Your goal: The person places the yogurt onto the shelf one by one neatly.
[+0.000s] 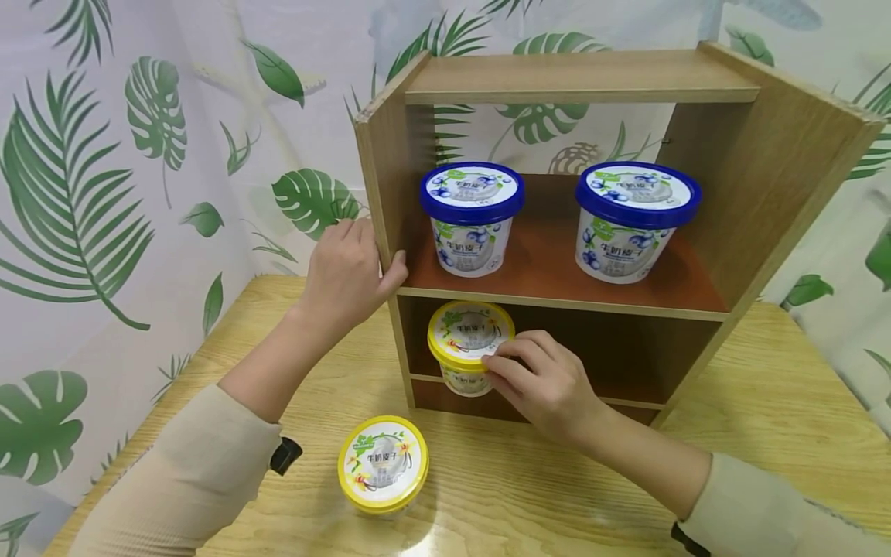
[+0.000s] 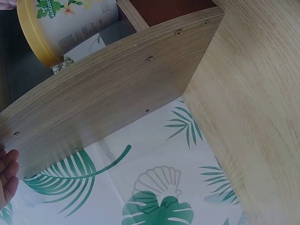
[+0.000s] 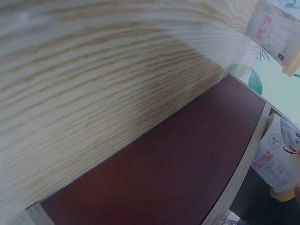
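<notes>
My left hand (image 1: 348,267) grips the left side panel (image 1: 379,186) of a small wooden shelf unit, its thumb over the front edge. In the left wrist view, a few of its fingers (image 2: 8,176) show against the panel's outer face. With my right hand (image 1: 546,383) I hold the right side of a yellow-lidded ice cream tub (image 1: 469,340), fingertips at the lid's rim. This tub is at the lower compartment's left end, its base overlapping the front edge; the right wrist view shows its printed side (image 3: 281,159).
A second yellow-lidded tub (image 1: 384,464) stands on the wood-grain table (image 1: 501,495), in front of the unit. Two blue-lidded tubs (image 1: 472,220) (image 1: 633,220) stand apart on the upper shelf (image 1: 543,263). Leaf-patterned sheeting (image 1: 209,116) hangs behind and left.
</notes>
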Motion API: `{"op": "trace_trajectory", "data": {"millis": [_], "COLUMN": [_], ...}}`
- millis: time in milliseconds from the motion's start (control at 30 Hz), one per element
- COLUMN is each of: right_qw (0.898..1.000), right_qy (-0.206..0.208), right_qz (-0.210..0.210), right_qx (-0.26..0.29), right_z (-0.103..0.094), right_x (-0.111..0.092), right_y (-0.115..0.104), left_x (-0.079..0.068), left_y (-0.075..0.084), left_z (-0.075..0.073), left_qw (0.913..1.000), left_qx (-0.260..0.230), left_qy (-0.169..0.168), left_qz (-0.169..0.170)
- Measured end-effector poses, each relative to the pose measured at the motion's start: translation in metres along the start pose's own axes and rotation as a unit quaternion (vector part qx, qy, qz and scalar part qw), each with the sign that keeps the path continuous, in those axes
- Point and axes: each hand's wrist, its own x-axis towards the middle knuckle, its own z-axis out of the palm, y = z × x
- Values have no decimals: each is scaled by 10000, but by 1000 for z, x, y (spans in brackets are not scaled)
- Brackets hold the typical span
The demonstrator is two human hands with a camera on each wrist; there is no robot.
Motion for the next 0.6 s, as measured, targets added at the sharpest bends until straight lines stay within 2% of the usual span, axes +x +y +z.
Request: {"op": "trace_trajectory", "data": {"millis": [333,600], "right_qw": [9993,9989], "right_qy": [146,70], "right_qz": [-142,2], "right_qx": [-309,-462], "right_z": [6,8], "right_x": [1,5], "right_y": [-2,-4], "left_x": [0,0], "left_y": [0,0], "left_z": [0,0], "left_qw": [10000,10000], "left_qx": [-52,-34], "left_qy": [42,-16], "left_qz": [3,-32]}}
